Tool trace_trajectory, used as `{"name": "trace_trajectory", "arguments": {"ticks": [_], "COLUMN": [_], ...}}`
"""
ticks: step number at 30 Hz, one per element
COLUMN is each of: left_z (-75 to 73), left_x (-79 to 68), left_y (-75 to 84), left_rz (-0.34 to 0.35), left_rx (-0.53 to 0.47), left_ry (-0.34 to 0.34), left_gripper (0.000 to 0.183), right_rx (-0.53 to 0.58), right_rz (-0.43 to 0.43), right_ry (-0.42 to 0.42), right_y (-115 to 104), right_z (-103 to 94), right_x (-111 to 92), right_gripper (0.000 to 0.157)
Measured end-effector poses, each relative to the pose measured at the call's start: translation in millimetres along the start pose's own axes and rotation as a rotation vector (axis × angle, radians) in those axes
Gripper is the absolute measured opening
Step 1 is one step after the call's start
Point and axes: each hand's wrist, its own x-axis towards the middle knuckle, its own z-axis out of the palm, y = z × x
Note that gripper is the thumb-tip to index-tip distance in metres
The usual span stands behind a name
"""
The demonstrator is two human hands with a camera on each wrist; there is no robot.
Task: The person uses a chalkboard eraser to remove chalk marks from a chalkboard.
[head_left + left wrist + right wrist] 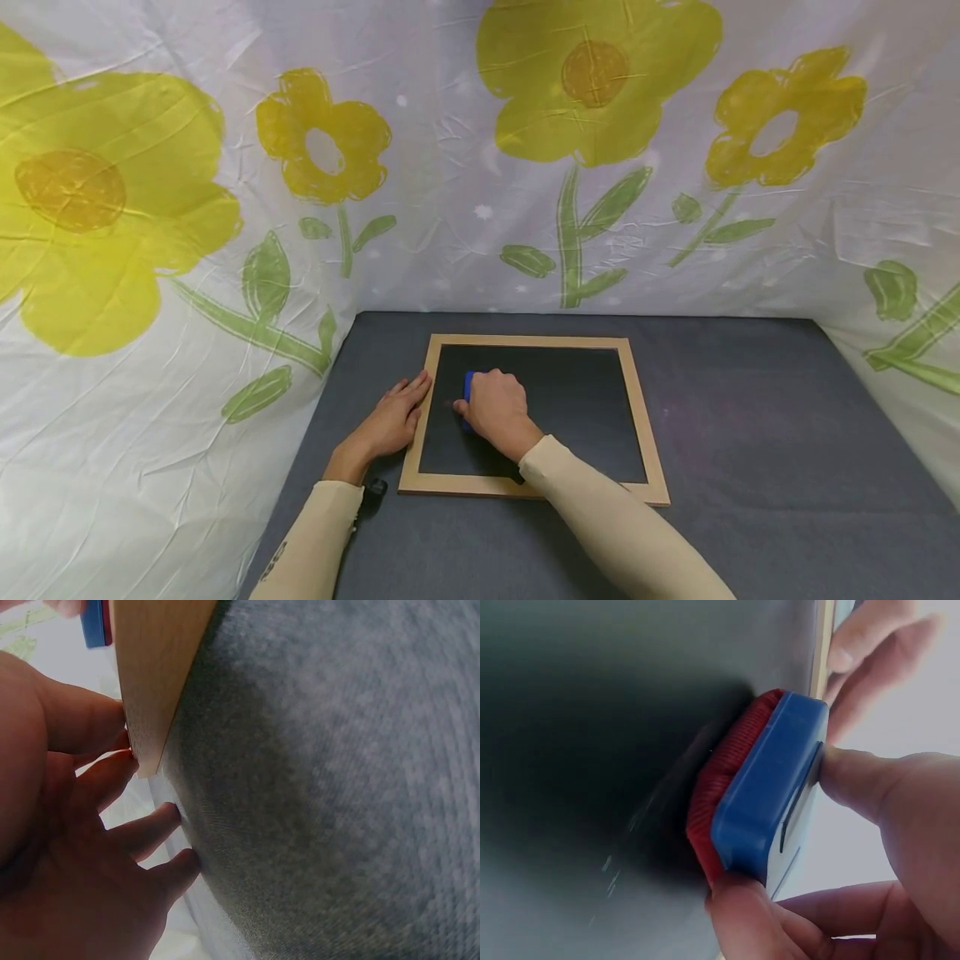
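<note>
A chalkboard with a light wooden frame lies flat on a dark grey cloth. My right hand grips a board eraser with a blue body and a red ribbed pad, between thumb and fingers. The eraser is over the left part of the board, its pad towards the black surface; in the head view the hand hides most of it. Faint pale marks show beside it in the right wrist view. My left hand rests at the frame's left edge, its fingertips touching the wood and the cloth.
Grey cloth covers the table around the board. A white curtain printed with yellow flowers hangs behind it and along both sides. A small black object is at the left wrist.
</note>
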Motion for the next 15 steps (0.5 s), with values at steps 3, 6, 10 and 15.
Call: {"name": "trace_trajectory", "arguments": {"ticks": [3, 6, 10, 15], "left_z": [-0.1, -0.4, -0.8, 0.3], "left_x": [0.1, 0.2, -0.1, 0.6], "left_y": [-0.8, -0.8, -0.6, -1.3], "left_rz": [-0.002, -0.002, -0.001, 0.002], "left_rx": [-0.001, -0.001, -0.002, 0.003], "left_ry": [0.001, 0.001, 0.001, -0.006], "left_gripper": [0.062, 0.062, 0.062, 0.062], "right_rx": [-0.008, -0.013, -0.012, 0.011], "right_rz": [-0.009, -0.017, -0.023, -0.020], "right_ry": [0.010, 0.016, 0.016, 0.013], "right_y": [-10, -17, -20, -17], "right_z": [2.3, 4.8, 6.7, 7.2], "right_x": [2, 4, 6, 6], "right_gripper": [0.058, 0.061, 0.064, 0.067]}}
